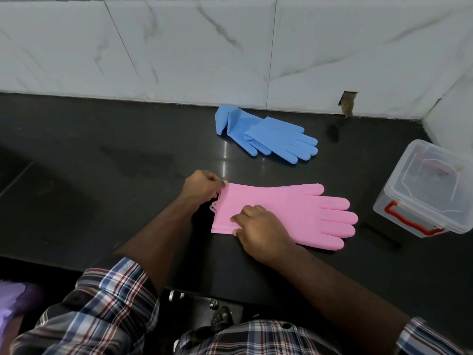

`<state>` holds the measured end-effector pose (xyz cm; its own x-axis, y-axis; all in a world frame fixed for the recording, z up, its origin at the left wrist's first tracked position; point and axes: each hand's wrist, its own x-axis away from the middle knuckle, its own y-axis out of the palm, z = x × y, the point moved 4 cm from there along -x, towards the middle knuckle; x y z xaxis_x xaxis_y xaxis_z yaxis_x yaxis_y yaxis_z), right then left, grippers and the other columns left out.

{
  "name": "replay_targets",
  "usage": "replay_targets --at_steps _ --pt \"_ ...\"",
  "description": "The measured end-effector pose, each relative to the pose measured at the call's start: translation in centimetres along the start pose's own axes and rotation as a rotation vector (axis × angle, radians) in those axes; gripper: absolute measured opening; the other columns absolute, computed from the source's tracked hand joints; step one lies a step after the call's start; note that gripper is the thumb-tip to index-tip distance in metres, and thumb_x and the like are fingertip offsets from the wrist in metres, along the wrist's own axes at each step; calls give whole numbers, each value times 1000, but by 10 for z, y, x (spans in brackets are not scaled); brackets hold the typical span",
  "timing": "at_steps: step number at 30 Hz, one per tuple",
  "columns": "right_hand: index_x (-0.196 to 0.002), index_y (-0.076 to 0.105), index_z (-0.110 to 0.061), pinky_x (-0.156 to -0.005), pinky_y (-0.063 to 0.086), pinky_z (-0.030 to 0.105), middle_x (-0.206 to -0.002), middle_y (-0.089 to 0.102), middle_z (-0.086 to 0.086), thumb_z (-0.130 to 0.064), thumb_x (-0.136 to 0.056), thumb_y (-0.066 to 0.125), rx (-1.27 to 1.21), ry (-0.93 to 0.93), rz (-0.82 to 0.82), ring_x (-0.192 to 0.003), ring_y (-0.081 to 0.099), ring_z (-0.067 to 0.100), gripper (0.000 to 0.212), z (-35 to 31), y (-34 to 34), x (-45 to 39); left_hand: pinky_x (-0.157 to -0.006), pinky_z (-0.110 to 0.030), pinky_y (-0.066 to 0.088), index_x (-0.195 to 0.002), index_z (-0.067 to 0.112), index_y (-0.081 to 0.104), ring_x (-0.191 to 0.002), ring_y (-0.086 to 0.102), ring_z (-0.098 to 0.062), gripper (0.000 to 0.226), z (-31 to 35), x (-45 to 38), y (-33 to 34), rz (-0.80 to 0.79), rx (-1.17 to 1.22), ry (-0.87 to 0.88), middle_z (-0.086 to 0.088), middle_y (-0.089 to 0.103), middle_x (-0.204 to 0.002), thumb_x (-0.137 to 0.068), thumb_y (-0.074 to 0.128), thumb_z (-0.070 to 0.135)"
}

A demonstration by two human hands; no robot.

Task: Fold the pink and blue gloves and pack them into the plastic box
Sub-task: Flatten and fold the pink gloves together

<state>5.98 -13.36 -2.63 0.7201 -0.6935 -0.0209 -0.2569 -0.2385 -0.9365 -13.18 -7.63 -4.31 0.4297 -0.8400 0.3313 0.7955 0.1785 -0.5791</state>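
Head view: pink gloves flat on black worktop, at middle, finger tips toward 3 o'clock. Left hand pinching cuff edge at 9 o'clock end. Right hand on top of cuff, fingers curled, pressing down. Blue gloves at 12 o'clock, near wall. Plastic box at 3 o'clock, lid on, tilted.

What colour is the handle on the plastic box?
Red handle, seen in the head view.
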Motion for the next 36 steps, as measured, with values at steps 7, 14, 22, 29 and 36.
replay_targets --at_steps 7,14,22,29,36 --pt "-108 70 -15 -76 46 43 -101 64 5 -20 -97 45 18 -12 81 -90 53 26 28 -7 -3 -1 -58 -24 54 -76 14 74 -58 67 -12 24 3 -2 -1 19 -15 -22 -5 75 -71 -85 72 36" --pt "-98 72 -14 -68 45 44 -92 64 5 -17 -93 52 52 -49 138 -84 54 29 21 -11 4 7 -50 -19 49 -74 18 75 -51 63 -5 21 0 0 -1 14 -8 4 0 73 -65 -79 79 37" --pt "-109 72 -18 -76 45 43 -102 66 4 -26 -97 51 50 -73 88 -95 55 29 26 -7 9 8 -55 -21 50 -75 19 75 -47 58 -2 12 -4 0 -2 -10 -45 47 2 72 -62 -80 81 27" --pt "-129 61 -27 -99 41 40 -128 62 -2 -33 -97 50 50 165 146 -118 53 22 35 45 -25 5 -63 -29 56 -77 11 72 -58 62 -14 6 -3 3 -4 -4 63 8 -4 70 -64 -81 69 14" --pt "-139 52 -25 -112 32 45 -150 47 4 -42 -96 48 221 413 134 -139 39 26 46 110 -36 30 -62 -30 52 -73 15 64 -60 60 -16 9 -3 8 -3 25 155 20 0 65 -66 -77 62 22"
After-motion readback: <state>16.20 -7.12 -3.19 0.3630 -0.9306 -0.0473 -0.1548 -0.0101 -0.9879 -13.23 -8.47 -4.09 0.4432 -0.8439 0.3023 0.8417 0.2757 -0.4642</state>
